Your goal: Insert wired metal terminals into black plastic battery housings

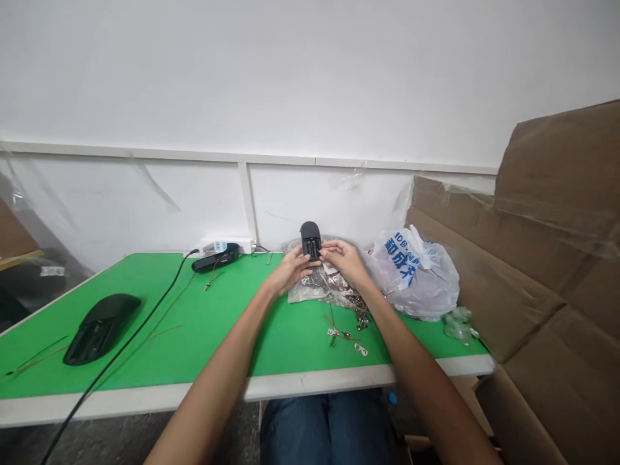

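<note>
A black plastic housing (310, 234) with a rounded top and an open recess like a battery compartment is held up over the far side of the table. My left hand (292, 268) grips its lower left edge, fingers closed around it. At the lower right of the recess, the fingertips of my right hand (343, 260) are pinched together; any small part between them is too small to make out. Below the hands lies a clear plastic bag (310, 287). Small metal parts (362, 318) and white pieces with metal contacts (361, 349) are scattered near my right forearm.
Another black housing (99, 329) rests on the green table (208, 336) at left, beside a black cable (140, 323). A third black piece (216, 258) lies by a white power strip (227, 245). A stuffed white bag (421, 278) and cardboard (557, 258) stand at right.
</note>
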Available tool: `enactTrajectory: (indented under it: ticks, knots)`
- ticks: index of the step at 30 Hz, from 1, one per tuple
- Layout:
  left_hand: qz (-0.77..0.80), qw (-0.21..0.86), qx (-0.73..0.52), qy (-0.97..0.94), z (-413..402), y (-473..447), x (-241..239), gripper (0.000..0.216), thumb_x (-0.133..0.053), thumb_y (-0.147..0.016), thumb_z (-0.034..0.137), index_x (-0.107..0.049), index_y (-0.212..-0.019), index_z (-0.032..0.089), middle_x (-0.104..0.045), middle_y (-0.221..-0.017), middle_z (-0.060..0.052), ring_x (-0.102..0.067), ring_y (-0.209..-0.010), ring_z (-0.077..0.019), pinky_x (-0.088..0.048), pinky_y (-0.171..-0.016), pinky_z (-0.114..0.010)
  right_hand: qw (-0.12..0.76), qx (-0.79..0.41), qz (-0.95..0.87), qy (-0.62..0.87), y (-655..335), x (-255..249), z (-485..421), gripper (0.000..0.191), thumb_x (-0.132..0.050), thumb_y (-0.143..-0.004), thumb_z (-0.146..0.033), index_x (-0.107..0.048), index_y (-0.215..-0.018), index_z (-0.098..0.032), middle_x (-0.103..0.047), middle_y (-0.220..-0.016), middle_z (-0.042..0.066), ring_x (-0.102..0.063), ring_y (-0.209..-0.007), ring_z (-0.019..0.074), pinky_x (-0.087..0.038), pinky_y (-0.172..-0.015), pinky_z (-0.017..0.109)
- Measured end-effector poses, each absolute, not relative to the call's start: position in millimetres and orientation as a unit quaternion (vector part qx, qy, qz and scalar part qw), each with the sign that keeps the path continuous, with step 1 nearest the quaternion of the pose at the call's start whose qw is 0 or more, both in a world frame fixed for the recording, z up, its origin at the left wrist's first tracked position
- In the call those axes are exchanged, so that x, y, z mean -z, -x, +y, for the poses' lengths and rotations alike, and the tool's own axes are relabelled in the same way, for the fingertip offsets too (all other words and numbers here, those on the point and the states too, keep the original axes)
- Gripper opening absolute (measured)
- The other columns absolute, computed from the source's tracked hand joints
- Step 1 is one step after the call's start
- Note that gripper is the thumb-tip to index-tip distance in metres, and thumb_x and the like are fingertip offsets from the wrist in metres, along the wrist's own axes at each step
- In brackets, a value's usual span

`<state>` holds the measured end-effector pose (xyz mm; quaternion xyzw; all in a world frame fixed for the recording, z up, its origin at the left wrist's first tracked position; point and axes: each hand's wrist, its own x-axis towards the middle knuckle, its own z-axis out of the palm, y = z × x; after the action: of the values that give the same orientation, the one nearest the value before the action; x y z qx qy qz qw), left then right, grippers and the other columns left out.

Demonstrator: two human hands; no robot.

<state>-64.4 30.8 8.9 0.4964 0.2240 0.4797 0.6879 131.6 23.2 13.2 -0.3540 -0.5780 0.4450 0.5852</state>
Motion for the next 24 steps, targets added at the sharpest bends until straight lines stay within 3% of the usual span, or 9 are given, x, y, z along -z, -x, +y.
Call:
enactTrajectory:
  ticks: [6,19,24]
  knots:
    - [0.251,0.660,-0.468,-0.531,29,63,-7,0.061,-0.084,-0.084,0.015,-0.060,-0.139,0.021,-0.077,-0.127,-0.012,-0.080,-0.106,-0.0207,-0.059,-0.068,-0.015,0.585,-0.432,-0.588,0.354,-127,-14,22,0.037,-0.085,-0.072,-0.034,-0.076,-0.104,-0.018,-0.081,-0.093,0.006,-0.076,-0.084,0.0186,-0.064,-0.082,0.034]
    - [0.243,0.642,-0.442,-0.577,35,62,-2,0.080,-0.090,-0.077,0.021,-0.051,-0.147,0.026,-0.074,-0.135,-0.011,-0.079,-0.108,-0.0210,-0.058,-0.073,-0.017,0.568,-0.361,-0.606,0.423,-121,-9,21,0.021,-0.075,-0.084,-0.021,-0.075,-0.105,-0.017,-0.083,-0.092,0.008,-0.077,-0.074,0.0180,-0.065,-0.073,0.031]
    - [0.245,0.634,-0.444,-0.584,35,61,-2,0.085,-0.091,-0.075,0.022,-0.049,-0.149,0.025,-0.075,-0.132,-0.010,-0.077,-0.108,-0.0206,-0.057,-0.074,-0.019,0.572,-0.360,-0.605,0.420,-118,-7,21,0.020,-0.075,-0.084,-0.021,-0.074,-0.103,-0.017,-0.083,-0.093,0.007,-0.079,-0.080,0.0185,-0.065,-0.076,0.030]
